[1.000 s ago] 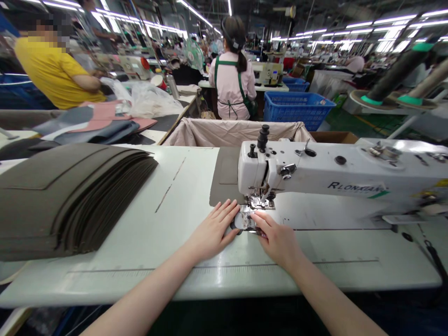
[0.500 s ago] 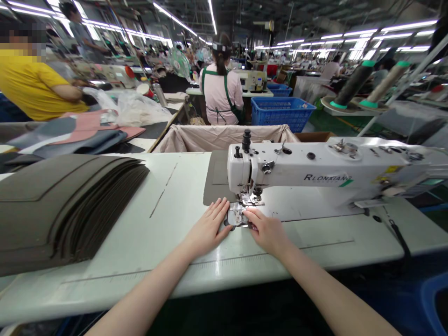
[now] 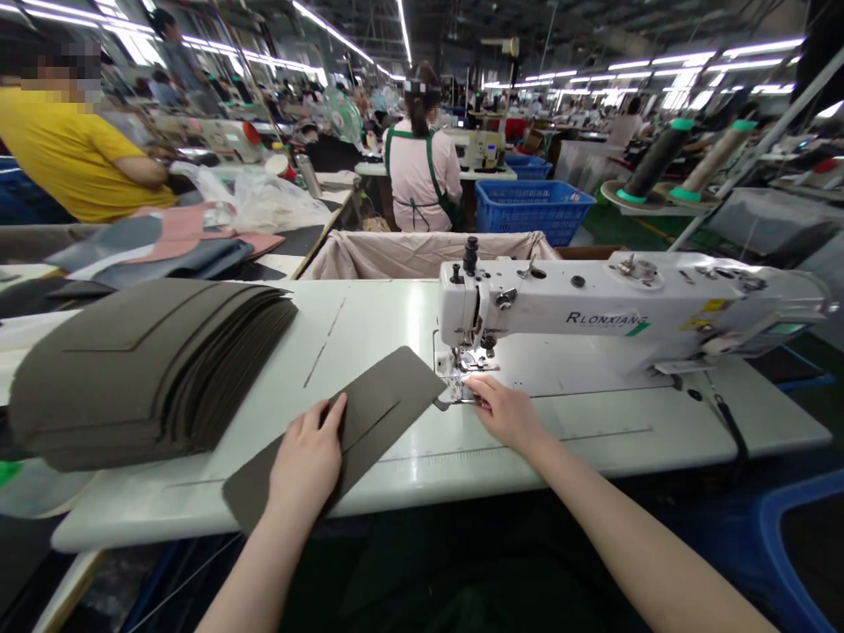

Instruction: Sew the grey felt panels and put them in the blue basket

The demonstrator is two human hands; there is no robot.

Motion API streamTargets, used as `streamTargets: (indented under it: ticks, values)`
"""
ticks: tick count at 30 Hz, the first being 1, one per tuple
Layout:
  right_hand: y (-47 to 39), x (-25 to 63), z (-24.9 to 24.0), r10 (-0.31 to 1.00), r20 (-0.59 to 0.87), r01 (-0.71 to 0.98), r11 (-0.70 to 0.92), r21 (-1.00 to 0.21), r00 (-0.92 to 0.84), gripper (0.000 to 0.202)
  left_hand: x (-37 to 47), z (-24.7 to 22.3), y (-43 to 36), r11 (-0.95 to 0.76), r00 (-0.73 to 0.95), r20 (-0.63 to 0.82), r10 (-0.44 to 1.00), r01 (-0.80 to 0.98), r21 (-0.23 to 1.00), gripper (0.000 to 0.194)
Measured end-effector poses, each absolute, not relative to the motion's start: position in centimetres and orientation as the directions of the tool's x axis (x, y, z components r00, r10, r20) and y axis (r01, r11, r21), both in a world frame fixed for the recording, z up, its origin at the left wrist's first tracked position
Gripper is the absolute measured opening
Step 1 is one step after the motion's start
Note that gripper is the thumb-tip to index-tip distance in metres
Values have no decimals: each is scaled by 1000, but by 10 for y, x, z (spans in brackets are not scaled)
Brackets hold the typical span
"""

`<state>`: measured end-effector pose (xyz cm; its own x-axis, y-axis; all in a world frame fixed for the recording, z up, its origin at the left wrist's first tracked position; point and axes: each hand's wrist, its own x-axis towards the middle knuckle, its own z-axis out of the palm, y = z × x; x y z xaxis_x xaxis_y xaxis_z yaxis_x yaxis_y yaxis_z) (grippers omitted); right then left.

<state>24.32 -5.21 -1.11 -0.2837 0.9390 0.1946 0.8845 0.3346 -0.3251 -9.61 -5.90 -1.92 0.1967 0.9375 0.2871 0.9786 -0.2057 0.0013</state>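
Note:
My left hand (image 3: pixel 307 459) grips a dark grey-brown fabric panel (image 3: pixel 389 396), fingers on its top face and thumb hidden. The panel has rounded corners and a short dark line along it; it lies slanted, its near left end over the table's front edge. The far right corner comes close to the needle area of a white sewing machine (image 3: pixel 541 303). At the metal plate below the presser foot (image 3: pixel 471 359), my right hand (image 3: pixel 507 415) has its fingers closed together; what they hold, if anything, is hidden.
A thick stack of similar panels (image 3: pixel 151 369) stands on the left of the pale table (image 3: pixel 369 321). Behind the table is a cloth-lined bin (image 3: pixel 428 251). Thread cones (image 3: pixel 659 163) stand back right, a blue basket (image 3: pixel 527 211) beyond. Co-workers sit ahead (image 3: pixel 422 167) and left (image 3: pixel 72 149).
The panel has come from beside the machine head to the left and nearer me, with my left hand on it. My right hand stays by the needle plate. The view has shifted slightly.

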Motion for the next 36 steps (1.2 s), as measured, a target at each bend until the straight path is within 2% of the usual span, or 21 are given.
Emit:
streamTargets:
  ticks: [4, 9, 13, 15, 18, 21, 23, 36]
  values:
    - [-50, 243, -10, 940, 198, 876, 333, -349, -278, 41, -117, -30, -85, -306, 271, 231, 935, 943, 132, 60]
    - [-57, 250, -1, 952, 168, 863, 304, -403, -257, 34, -78, -24, -74, -507, 465, 204, 861, 809, 297, 56]
    - [-98, 267, 6, 971, 193, 817, 225, -531, -142, 23, -29, -10, -85, -577, 516, 259, 816, 727, 371, 39]
    - [-128, 274, 4, 985, 163, 783, 152, -603, -66, 19, -6, -6, -101, -623, 580, 242, 778, 665, 412, 42]
    - [-170, 276, -3, 996, 87, 744, 57, -666, 2, 20, 21, -9, -121, -704, 683, 225, 695, 584, 404, 44]
    - [-198, 271, -9, 998, 30, 740, -16, -672, 50, 21, 39, -19, -125, -764, 723, 274, 634, 532, 364, 24]
    - [-207, 266, -11, 998, 0, 751, -50, -658, 66, 22, 47, -23, -121, -780, 730, 294, 616, 514, 357, 18]
    - [-213, 242, -26, 999, -46, 796, -22, -605, -7, 15, 60, -26, -129, -722, 658, 319, 682, 538, 435, 5]
